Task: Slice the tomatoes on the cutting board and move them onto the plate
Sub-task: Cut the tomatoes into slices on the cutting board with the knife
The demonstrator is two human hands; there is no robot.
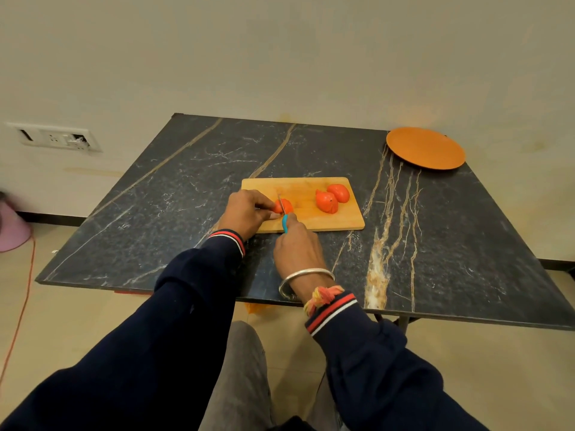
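A wooden cutting board [311, 189] lies in the middle of the dark marble table [174, 194]. My left hand [247, 213] pins a tomato piece [287, 206] at the board's left end. My right hand [297, 247] grips a knife with a blue handle [284, 223], and its blade sits across that piece. Two more tomato pieces lie at the board's right: one cut tomato [326, 201] and another [339, 191] just behind it. The orange plate [424, 147] stands bare at the table's far right corner.
A wall with a socket panel [54, 136] runs behind the table. A pink object [11, 227] and an orange cable [21, 306] are on the floor at the left. My knees are under the table's near edge.
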